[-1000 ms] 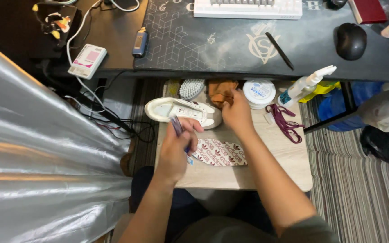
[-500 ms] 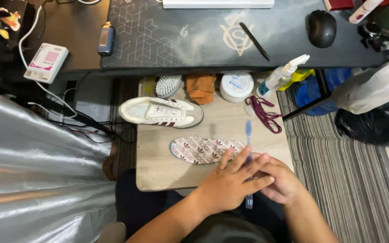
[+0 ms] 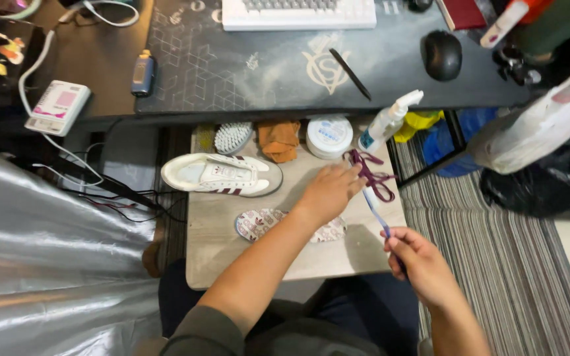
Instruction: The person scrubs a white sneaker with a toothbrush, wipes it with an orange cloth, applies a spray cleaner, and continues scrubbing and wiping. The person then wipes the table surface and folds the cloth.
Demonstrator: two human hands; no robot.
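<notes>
My right hand (image 3: 420, 264) is closed around the handle of a blue toothbrush (image 3: 374, 212), whose head points up toward the far side of the small wooden table (image 3: 225, 264). My left hand (image 3: 330, 191) stretches over the table with fingers spread and holds nothing. Its fingertips are right beside a purple shoelace (image 3: 374, 178). A patterned insole (image 3: 258, 224) lies under my left forearm, partly hidden. A white sneaker (image 3: 222, 175) with dark red stripes lies on its side at the table's left.
Along the table's far edge sit a white scrub brush (image 3: 232, 137), an orange cloth (image 3: 278, 140), a round white jar (image 3: 329, 135) and a spray bottle (image 3: 387, 122). A dark desk (image 3: 265, 66) with keyboard and mouse lies beyond. Silver sheeting (image 3: 47, 264) fills the left; bags (image 3: 536, 138) sit right.
The toothbrush has passed from my left hand to my right hand. My left hand then moved forward over the insole to the purple lace. The view shifted slightly.
</notes>
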